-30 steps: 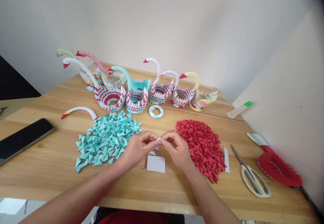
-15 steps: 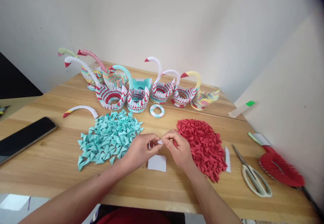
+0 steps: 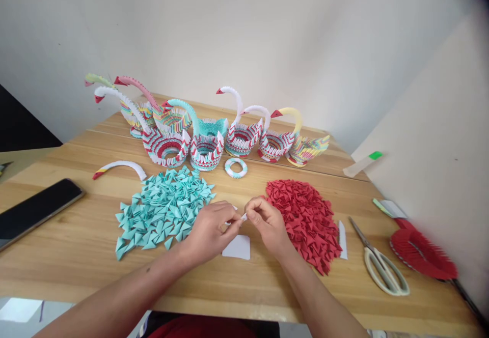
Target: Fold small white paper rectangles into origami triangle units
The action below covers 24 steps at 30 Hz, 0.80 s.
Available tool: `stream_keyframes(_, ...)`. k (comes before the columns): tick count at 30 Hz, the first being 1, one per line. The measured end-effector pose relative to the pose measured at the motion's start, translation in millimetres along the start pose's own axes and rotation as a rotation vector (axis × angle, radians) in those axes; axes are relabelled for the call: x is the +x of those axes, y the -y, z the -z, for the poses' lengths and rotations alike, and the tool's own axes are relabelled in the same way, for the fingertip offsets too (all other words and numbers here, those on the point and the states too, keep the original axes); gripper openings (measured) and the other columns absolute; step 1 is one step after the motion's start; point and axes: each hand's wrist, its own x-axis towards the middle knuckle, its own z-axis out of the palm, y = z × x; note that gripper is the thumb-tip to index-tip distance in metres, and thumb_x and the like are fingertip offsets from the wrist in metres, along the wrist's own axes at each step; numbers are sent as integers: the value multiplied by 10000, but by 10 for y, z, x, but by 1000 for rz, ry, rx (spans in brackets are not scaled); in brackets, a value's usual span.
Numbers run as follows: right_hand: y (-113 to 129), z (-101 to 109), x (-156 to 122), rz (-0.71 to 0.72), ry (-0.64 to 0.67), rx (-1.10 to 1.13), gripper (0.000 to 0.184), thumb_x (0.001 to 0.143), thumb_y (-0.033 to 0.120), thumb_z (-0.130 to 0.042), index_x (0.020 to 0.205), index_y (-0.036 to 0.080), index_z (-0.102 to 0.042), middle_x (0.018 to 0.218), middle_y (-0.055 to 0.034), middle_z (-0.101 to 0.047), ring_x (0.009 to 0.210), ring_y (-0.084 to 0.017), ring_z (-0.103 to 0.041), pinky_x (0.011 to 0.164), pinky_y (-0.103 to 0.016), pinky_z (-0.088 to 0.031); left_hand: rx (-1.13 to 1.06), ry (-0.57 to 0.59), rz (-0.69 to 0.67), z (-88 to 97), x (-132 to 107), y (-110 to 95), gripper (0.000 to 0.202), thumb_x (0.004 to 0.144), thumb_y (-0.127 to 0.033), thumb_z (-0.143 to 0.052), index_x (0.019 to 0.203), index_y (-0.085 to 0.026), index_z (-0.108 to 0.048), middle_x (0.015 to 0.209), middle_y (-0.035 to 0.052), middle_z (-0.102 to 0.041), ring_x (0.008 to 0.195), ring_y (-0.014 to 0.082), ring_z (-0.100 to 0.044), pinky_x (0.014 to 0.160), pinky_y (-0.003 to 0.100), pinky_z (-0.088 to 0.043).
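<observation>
Between my fingertips is a small folded piece of white paper (image 3: 244, 217). My left hand (image 3: 214, 227) pinches it from the left, and my right hand (image 3: 268, 224) pinches it from the right. On the table below them lies a white paper sheet (image 3: 237, 247). A heap of turquoise folded paper triangles (image 3: 164, 208) spreads beside my left hand. Red folded paper triangles (image 3: 303, 218) form a dense pile just right of my right hand. More white paper is partly hidden behind my left fingers.
Several paper swans (image 3: 168, 147) stand along the back, with a white and turquoise paper ring (image 3: 236, 168) before them. A loose swan neck (image 3: 122, 165) and a phone (image 3: 36, 213) lie left. Scissors (image 3: 382, 264) and a red brush-like item (image 3: 422, 251) lie right.
The small white paper piece has turned to a steeper angle between my fingertips. My left fingers have shifted slightly over it. The whole view has moved a little.
</observation>
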Motion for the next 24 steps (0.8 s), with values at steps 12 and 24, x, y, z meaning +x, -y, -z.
stream_keyframes(12, 37, -67, -23, 120, -38, -245, 76, 843, 256, -609, 786, 205, -606, 736, 0, -606, 683, -142, -553, 648, -254, -425, 103, 46, 118, -64, 2, 83, 262, 828, -206, -533, 574, -154, -491, 550, -21, -514, 544, 103, -463, 544, 223, -286)
stream_keyframes(24, -23, 21, 0, 9, -27, -143, 157, 896, 283, -557, 820, 204, -671, 784, -8, -670, 730, -142, -607, 671, -237, -451, -8, 54, 117, 14, 20, 24, 332, 916, -271, -484, 620, -155, -582, 586, -9, -597, 575, 107, -528, 591, 230, -344)
